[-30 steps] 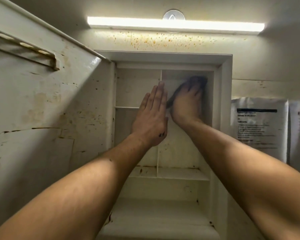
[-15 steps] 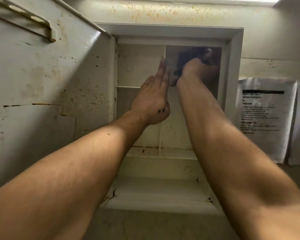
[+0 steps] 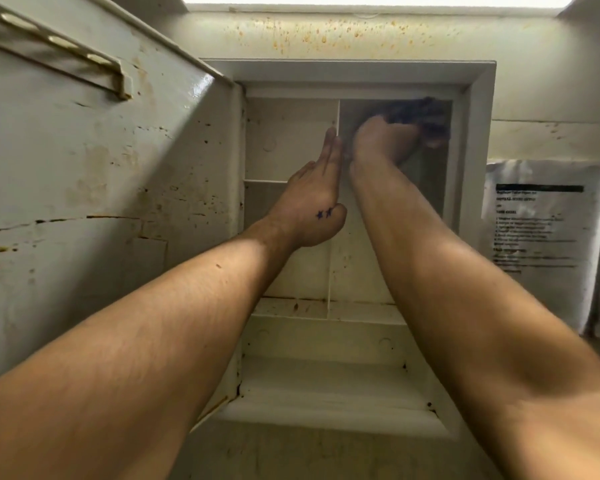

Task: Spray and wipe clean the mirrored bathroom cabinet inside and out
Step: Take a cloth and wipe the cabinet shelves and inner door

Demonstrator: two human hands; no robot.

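Observation:
The wall cabinet (image 3: 478, 98) stands open, its cream interior split by a vertical divider (image 3: 338, 112) and shelves. My right hand (image 3: 381, 140) reaches deep into the upper right compartment and presses a dark cloth (image 3: 420, 114) against the back and right wall. The cloth is blurred and partly hidden by the hand. My left hand (image 3: 317, 199) rests flat and edge-on against the front of the divider, fingers straight and together, holding nothing. The opened door (image 3: 84, 188) hangs at the left, its inner face stained and cracked.
A rack (image 3: 59, 60) is fixed high on the inside of the door. Orange specks dot the wall (image 3: 326, 34) above the cabinet, below a strip light. A laminated printed notice (image 3: 544, 237) hangs on the wall right of the cabinet. The lower shelf (image 3: 326, 386) shows dark spots.
My right hand has pushed the cloth up and rightward, deeper into the upper right compartment. The view has tilted, so the cabinet sits differently in frame. My left hand stays on the divider.

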